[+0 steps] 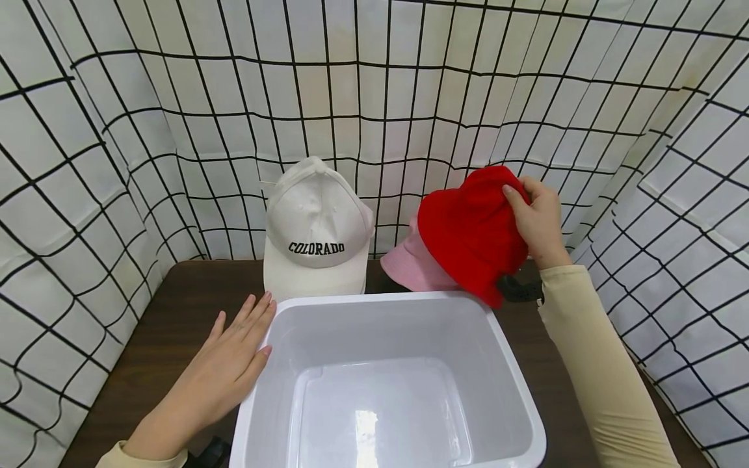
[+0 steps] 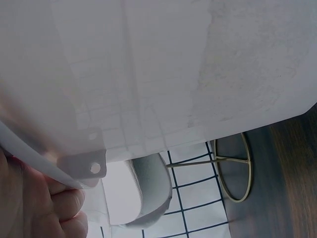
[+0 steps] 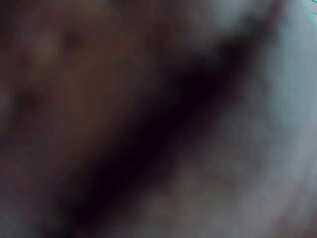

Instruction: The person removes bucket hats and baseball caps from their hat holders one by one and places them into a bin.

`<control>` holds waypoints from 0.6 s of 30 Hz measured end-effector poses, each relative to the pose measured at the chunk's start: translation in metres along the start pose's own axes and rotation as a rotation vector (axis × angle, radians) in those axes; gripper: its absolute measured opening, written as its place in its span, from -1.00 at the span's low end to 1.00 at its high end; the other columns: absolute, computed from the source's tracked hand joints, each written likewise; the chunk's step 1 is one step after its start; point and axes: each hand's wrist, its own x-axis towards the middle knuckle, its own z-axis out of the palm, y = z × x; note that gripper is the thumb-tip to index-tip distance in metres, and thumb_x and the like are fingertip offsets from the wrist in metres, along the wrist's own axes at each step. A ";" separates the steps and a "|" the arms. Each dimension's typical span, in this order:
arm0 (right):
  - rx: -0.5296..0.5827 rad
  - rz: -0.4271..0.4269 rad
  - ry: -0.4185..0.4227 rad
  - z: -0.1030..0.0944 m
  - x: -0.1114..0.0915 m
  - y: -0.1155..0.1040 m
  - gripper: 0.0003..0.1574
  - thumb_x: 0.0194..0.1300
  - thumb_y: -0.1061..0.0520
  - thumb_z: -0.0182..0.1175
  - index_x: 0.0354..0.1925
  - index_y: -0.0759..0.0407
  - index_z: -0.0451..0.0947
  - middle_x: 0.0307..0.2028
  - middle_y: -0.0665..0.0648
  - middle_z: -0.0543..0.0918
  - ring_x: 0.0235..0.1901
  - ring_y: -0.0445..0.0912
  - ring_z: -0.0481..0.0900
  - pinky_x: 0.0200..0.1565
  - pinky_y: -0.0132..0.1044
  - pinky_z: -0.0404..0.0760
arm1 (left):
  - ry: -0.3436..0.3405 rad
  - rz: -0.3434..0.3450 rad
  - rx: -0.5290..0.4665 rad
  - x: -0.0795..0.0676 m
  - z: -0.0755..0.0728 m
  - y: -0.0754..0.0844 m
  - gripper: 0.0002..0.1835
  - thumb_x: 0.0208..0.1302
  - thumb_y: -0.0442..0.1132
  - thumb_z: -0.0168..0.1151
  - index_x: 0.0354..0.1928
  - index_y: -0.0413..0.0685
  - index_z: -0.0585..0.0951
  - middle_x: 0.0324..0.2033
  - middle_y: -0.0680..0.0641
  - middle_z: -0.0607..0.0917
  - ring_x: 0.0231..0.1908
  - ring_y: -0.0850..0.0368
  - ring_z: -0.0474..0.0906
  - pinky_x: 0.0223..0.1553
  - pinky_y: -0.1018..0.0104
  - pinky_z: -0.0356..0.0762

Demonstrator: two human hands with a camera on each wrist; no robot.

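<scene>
My right hand [image 1: 537, 218] pinches the crown of a red bucket hat [image 1: 468, 227] between thumb and fingers. That hat hangs tilted in front of a pink hat [image 1: 415, 263], covering much of it. Over on the left, my left hand [image 1: 228, 364] rests on the left rim of a white plastic tub [image 1: 404, 300], its fingers straight. The left wrist view shows the tub's outer wall [image 2: 148, 64] with the hand's fingers [image 2: 67, 203] under its rim. Behind the tub stands a white cap [image 1: 318, 227] lettered COLORADO. The right wrist view is too dark and blurred to read.
Black wire grid panels [image 1: 386, 97] backed with white sheeting surround the dark wooden table [image 1: 193, 292]. A gold wire stand base [image 2: 237, 161] sits on the table behind the tub. A dark object [image 1: 517, 289] lies beneath the right wrist.
</scene>
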 end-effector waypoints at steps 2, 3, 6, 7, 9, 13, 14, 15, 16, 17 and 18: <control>-0.034 -0.016 -0.035 -0.003 0.000 -0.002 -0.62 0.42 0.03 0.01 -0.10 0.36 0.48 -0.39 0.05 0.50 -0.45 -0.22 0.42 -0.49 -0.46 0.43 | 0.003 0.002 0.003 0.000 0.000 0.000 -0.36 0.40 -0.18 -0.05 0.43 -0.25 0.07 0.42 -0.19 0.08 0.44 0.03 -0.27 0.35 -0.09 -0.42; -0.053 -0.023 -0.053 -0.005 0.000 -0.002 -0.62 0.44 0.02 -0.02 -0.10 0.35 0.46 -0.38 0.09 0.48 -0.45 -0.21 0.42 -0.49 -0.45 0.42 | 0.004 0.004 0.004 0.000 0.000 0.000 -0.36 0.40 -0.18 -0.05 0.43 -0.25 0.07 0.42 -0.19 0.08 0.44 0.03 -0.27 0.35 -0.09 -0.42; -0.115 -0.056 -0.063 -0.008 0.001 -0.004 -0.61 0.46 0.03 -0.06 -0.11 0.37 0.45 -0.38 0.18 0.47 -0.45 -0.16 0.38 -0.50 -0.44 0.38 | 0.013 0.011 0.004 0.000 0.001 0.000 -0.36 0.39 -0.19 -0.04 0.43 -0.26 0.08 0.42 -0.20 0.09 0.44 0.04 -0.26 0.35 -0.10 -0.40; -0.138 -0.065 -0.052 -0.009 0.001 -0.005 -0.61 0.46 0.03 -0.06 -0.12 0.37 0.46 -0.38 0.20 0.47 -0.45 -0.16 0.38 -0.50 -0.45 0.37 | 0.016 0.013 0.004 0.000 0.001 0.000 -0.36 0.39 -0.20 -0.03 0.43 -0.26 0.08 0.42 -0.21 0.10 0.44 0.04 -0.26 0.35 -0.11 -0.39; -0.163 -0.069 -0.031 -0.010 0.000 -0.005 -0.61 0.45 0.04 -0.05 -0.13 0.38 0.47 -0.38 0.22 0.49 -0.45 -0.14 0.38 -0.51 -0.47 0.37 | 0.019 0.018 0.004 0.000 0.001 -0.001 -0.36 0.39 -0.20 -0.03 0.43 -0.27 0.08 0.42 -0.21 0.10 0.44 0.05 -0.27 0.35 -0.12 -0.38; -0.149 -0.027 -0.035 -0.011 -0.001 -0.005 -0.57 0.37 -0.05 0.09 -0.16 0.33 0.49 -0.33 0.23 0.53 -0.43 -0.11 0.44 -0.51 -0.51 0.43 | 0.019 0.020 0.006 0.000 0.001 -0.001 -0.36 0.39 -0.20 -0.04 0.42 -0.28 0.09 0.41 -0.22 0.10 0.44 0.04 -0.26 0.34 -0.13 -0.36; -0.140 -0.009 -0.052 -0.011 -0.001 -0.005 -0.55 0.32 -0.08 0.14 -0.13 0.31 0.50 -0.30 0.23 0.54 -0.40 -0.09 0.47 -0.50 -0.51 0.47 | 0.018 0.019 0.004 0.000 0.001 -0.001 -0.36 0.39 -0.20 -0.04 0.42 -0.28 0.09 0.41 -0.22 0.10 0.44 0.04 -0.26 0.34 -0.13 -0.36; -0.134 0.005 -0.073 -0.012 -0.001 -0.005 -0.51 0.28 -0.11 0.19 -0.09 0.30 0.49 -0.25 0.23 0.56 -0.36 -0.08 0.49 -0.47 -0.50 0.50 | 0.017 0.018 0.003 0.000 0.001 -0.001 -0.37 0.40 -0.20 -0.04 0.42 -0.28 0.09 0.41 -0.22 0.10 0.44 0.03 -0.25 0.34 -0.14 -0.36; -0.128 0.021 -0.094 -0.013 -0.002 -0.005 -0.47 0.23 -0.13 0.24 -0.06 0.27 0.49 -0.21 0.22 0.57 -0.32 -0.06 0.51 -0.45 -0.48 0.53 | 0.016 0.016 0.002 0.000 0.001 -0.001 -0.37 0.40 -0.19 -0.04 0.42 -0.28 0.09 0.41 -0.21 0.10 0.44 0.03 -0.25 0.34 -0.14 -0.35; -0.123 0.030 -0.119 -0.013 -0.002 -0.005 -0.42 0.19 -0.13 0.28 0.00 0.26 0.49 -0.15 0.23 0.57 -0.27 -0.03 0.53 -0.41 -0.46 0.56 | 0.013 0.014 0.000 0.000 0.001 -0.001 -0.37 0.40 -0.19 -0.04 0.42 -0.28 0.08 0.42 -0.21 0.10 0.44 0.03 -0.25 0.34 -0.14 -0.35; -0.124 0.033 -0.143 -0.014 -0.002 -0.006 -0.38 0.17 -0.12 0.30 0.05 0.25 0.47 -0.10 0.23 0.57 -0.22 0.00 0.53 -0.38 -0.43 0.58 | 0.017 0.015 0.000 0.000 0.001 -0.001 -0.37 0.40 -0.19 -0.04 0.42 -0.28 0.09 0.41 -0.21 0.10 0.44 0.02 -0.25 0.34 -0.14 -0.35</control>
